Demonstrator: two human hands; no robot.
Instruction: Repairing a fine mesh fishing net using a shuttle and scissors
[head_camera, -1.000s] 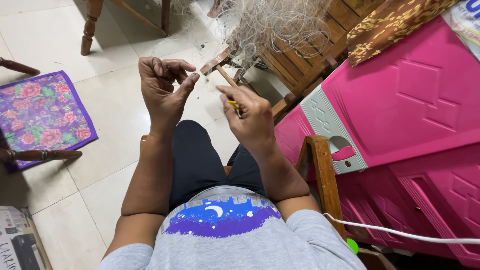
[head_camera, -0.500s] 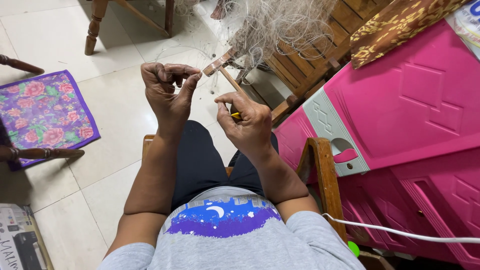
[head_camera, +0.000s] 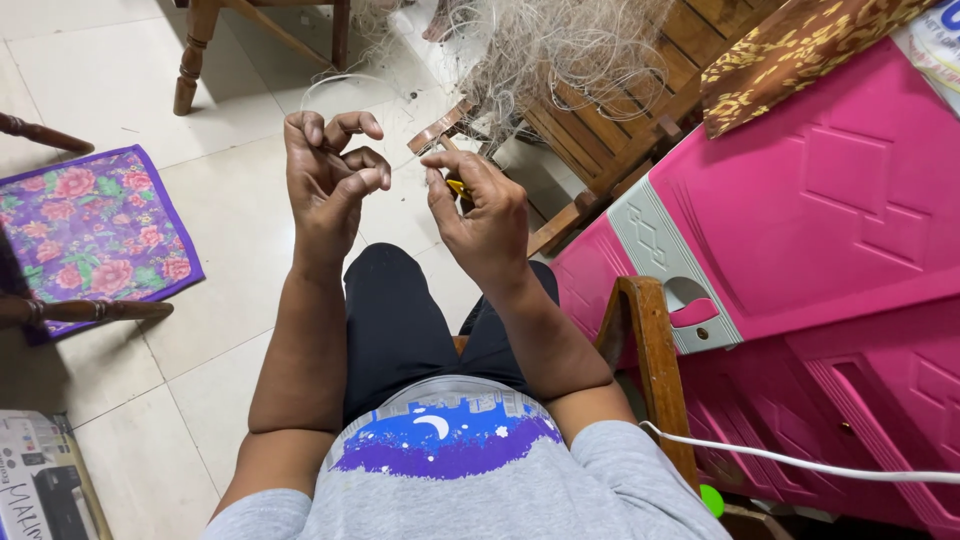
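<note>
I sit on a wooden chair (head_camera: 645, 340) and hold both hands up over my knees. My left hand (head_camera: 325, 180) is up high with its back to me. Its fingers (head_camera: 350, 125) are bent and curled in like a claw. The tips come close to my thumb, but I cannot tell if they pinch anything. A very thin thread (head_camera: 340, 85) loops in the air just over that hand. It is too thin for me to see where it ends.

My right hand (head_camera: 480, 215) is just beside the left one, and they do not touch. Its fingers are pressed together around a small yellow tool (head_camera: 457, 187). Only a little bit of yellow peeks out by my thumb.

Past my hands, a tangled pale net (head_camera: 560, 50) hangs over a slatted wooden frame (head_camera: 590, 140). The net is near my right hand, but apart from it.

On my right is a big pink plastic cabinet (head_camera: 800, 220) with a grey part. A white cord (head_camera: 800, 463) runs across its bottom. On the tile floor (head_camera: 120, 60), near the left edge, lies a purple flower mat (head_camera: 90, 225). A box (head_camera: 40, 480) sits in the bottom left corner.
</note>
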